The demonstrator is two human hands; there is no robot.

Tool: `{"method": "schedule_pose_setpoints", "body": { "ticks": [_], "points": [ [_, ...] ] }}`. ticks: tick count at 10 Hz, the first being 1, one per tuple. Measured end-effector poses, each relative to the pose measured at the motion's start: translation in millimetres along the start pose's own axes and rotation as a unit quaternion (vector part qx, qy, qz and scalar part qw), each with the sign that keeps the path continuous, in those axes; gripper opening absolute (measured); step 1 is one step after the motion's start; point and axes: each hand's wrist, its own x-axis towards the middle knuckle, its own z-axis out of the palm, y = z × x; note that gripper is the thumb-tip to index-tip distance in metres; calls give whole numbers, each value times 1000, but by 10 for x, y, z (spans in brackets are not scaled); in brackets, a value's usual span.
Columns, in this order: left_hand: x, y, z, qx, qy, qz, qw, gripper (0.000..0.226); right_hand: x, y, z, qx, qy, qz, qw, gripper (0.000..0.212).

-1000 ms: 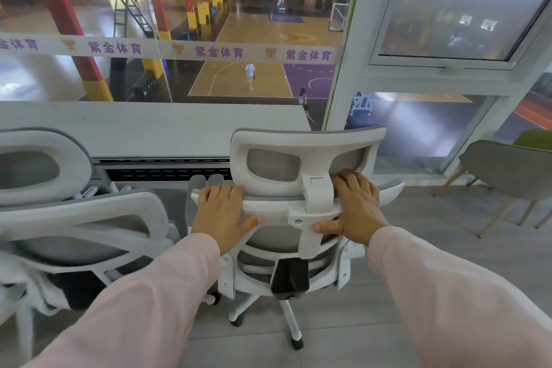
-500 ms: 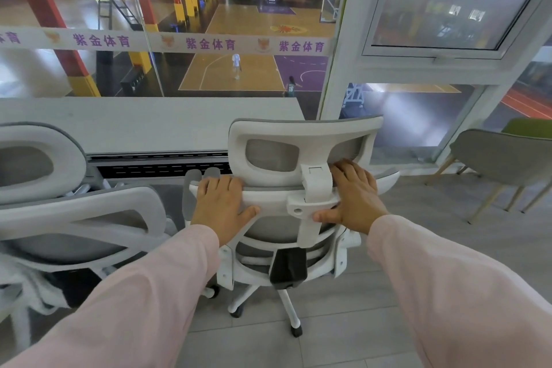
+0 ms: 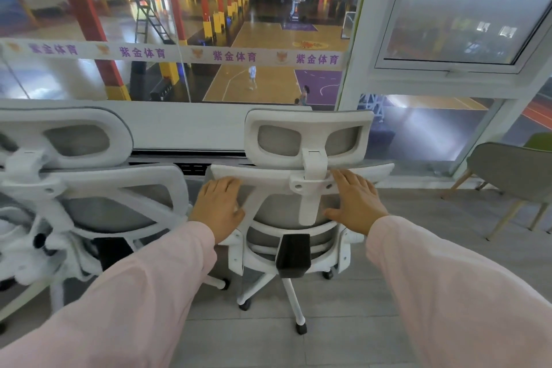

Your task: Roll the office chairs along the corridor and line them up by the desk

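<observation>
head view, centre frame: a person in pink sleeves brings a white mesh office chair [image 3: 277, 212] up to the long white desk [image 3: 179, 128], which runs under the window across the middle of the frame. a second chair [image 3: 119, 209] of the same make already stands at the desk in the left half, just beside the first. the left hand [image 3: 219, 203] and right hand [image 3: 355, 203] lie on the top rail of the backrest, either side of the headrest stem. the fingers are nearly straight and the thumbs spread below the rail. this is a flat press and not a closed grasp, and nothing else is held.

the likeliest trouble is a side-on knock. the gap to the second chair is narrow, so a push weighted to the right hand would probably swing the frame into it. a hard shove could send the seat or arms against the desk edge, though that meeting point is hidden behind the backrest. with flat palms and no real hold, the person would be slow to check a chair that rolls away.

the grey floor [image 3: 298, 346] lies open in the lower centre and to the right. further right it ends at a grey side chair [image 3: 507, 170] and at the white window post [image 3: 352, 69] above the desk's right end. the nearest caster [image 3: 301, 328] points back at the person's feet and could catch a toe.
</observation>
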Motion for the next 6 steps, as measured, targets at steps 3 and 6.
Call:
{"method": "schedule_pose_setpoints", "body": {
  "ticks": [3,6],
  "points": [
    [-1466,513,-553,10,38,-61,997,49,-1325,-273,-304,-9,45,-124,991,69],
    [-2676,931,-1695,102,135,-110,980,47,-2406,-1019,-929,8,121,-259,958,57]
  ]
}}
